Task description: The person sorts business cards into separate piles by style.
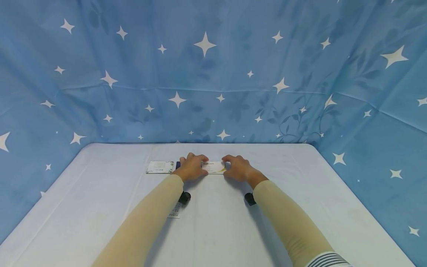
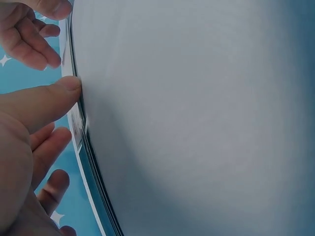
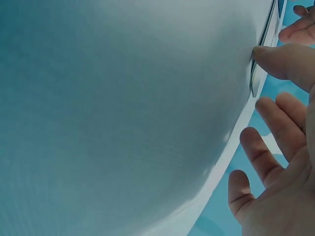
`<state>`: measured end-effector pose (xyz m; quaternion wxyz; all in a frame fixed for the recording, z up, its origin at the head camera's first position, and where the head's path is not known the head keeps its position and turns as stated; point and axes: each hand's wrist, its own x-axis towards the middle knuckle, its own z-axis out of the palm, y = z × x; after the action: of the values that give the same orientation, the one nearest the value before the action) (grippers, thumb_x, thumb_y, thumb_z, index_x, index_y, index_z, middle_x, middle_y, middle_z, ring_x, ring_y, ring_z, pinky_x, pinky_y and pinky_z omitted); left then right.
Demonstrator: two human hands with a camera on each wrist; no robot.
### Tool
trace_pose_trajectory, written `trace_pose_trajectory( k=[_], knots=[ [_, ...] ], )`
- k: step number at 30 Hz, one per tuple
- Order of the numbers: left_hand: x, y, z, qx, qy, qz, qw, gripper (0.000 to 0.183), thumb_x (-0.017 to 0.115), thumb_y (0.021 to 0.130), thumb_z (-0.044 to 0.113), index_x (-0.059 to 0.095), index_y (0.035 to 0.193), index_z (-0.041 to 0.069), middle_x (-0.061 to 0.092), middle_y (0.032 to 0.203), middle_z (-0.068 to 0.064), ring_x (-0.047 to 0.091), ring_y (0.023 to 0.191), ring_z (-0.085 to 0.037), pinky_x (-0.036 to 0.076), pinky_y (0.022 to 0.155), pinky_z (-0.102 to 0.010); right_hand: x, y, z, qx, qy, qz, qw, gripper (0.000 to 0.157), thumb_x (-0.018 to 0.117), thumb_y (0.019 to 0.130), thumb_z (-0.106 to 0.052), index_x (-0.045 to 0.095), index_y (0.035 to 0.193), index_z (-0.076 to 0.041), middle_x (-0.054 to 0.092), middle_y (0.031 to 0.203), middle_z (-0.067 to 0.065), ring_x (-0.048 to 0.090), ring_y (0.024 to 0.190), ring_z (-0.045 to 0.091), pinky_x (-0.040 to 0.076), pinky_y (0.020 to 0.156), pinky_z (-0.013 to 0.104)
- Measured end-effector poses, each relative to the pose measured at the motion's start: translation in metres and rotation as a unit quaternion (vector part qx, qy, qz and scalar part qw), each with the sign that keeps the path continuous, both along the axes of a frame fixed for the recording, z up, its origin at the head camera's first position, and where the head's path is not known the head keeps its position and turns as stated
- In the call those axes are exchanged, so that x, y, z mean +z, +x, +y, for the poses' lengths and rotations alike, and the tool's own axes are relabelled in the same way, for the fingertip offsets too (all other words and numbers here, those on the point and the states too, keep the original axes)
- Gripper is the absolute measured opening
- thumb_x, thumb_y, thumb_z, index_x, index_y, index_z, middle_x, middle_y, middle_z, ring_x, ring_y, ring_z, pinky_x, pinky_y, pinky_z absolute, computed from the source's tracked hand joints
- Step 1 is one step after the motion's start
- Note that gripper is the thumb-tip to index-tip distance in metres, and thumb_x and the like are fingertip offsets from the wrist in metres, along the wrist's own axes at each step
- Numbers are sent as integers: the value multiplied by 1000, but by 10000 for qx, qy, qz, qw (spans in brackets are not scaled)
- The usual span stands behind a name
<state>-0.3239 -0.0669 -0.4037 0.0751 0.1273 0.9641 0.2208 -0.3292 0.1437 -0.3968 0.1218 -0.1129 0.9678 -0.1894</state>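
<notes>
Near the far side of the table, a white business card (image 1: 215,168) with a yellow-green curve at its right end lies between my two hands. My left hand (image 1: 191,167) pinches its left part, thumb on the near edge and index finger at the far edge. At the right end, my right hand (image 1: 238,168) pinches it the same way; in the right wrist view its thumb (image 3: 275,61) presses the card's near edge (image 3: 254,78), the other fingers spread. A dark blue card (image 1: 178,164) shows partly behind my left hand.
Left of the blue card lies a white card with a leafy print (image 1: 159,167), in the same row. Another printed card (image 1: 174,212) sticks out from under my left forearm. A blue star-patterned curtain (image 1: 213,74) hangs behind the white table (image 1: 220,230).
</notes>
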Motion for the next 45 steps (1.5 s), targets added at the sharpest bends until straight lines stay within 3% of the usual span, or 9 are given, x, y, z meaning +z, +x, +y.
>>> trace_pose_trajectory(
  k=[14,22,27,32,37,45],
  knots=[
    [4,1,-2,-47,-238,-114,9996,52,73,93,33,56,142,21,60,127,-3,40,116,-25,26,94,-48,3,-7,-2,183,38,-69,9998,56,73,90,-28,55,143,-22,54,139,6,44,128,31,32,107,59],
    [6,5,-8,214,71,-295,9993,57,76,90,36,56,142,24,55,132,-6,39,114,-29,30,94,-51,3,-2,-6,92,-89,-178,9998,62,75,88,-31,53,145,-23,50,144,10,42,131,33,32,106,63],
    [18,13,-25,79,244,-236,9994,58,75,91,34,56,143,21,54,135,-6,38,120,-29,27,95,-52,7,6,-9,267,-409,-85,9988,61,75,89,-31,53,145,-20,51,145,8,45,127,31,34,106,58],
    [33,33,-49,9,206,-233,9995,60,78,89,34,56,143,20,53,136,-9,38,118,-31,26,94,-53,13,19,-16,695,-727,166,9948,60,77,87,-28,56,141,-13,58,135,9,52,117,28,41,99,50],
    [37,62,-75,-135,256,-211,9994,59,79,87,34,59,140,19,55,133,-8,41,118,-30,29,93,-55,17,38,-29,1059,-978,235,9893,58,78,85,-29,59,137,-12,61,129,6,54,119,28,44,97,46],
    [41,102,-100,-421,461,52,9980,52,79,87,32,63,134,16,59,131,-3,45,124,-29,27,95,-60,18,74,-63,1122,-1549,103,9815,63,81,83,-32,59,138,-10,61,135,2,51,130,24,40,105,48]
  ],
)
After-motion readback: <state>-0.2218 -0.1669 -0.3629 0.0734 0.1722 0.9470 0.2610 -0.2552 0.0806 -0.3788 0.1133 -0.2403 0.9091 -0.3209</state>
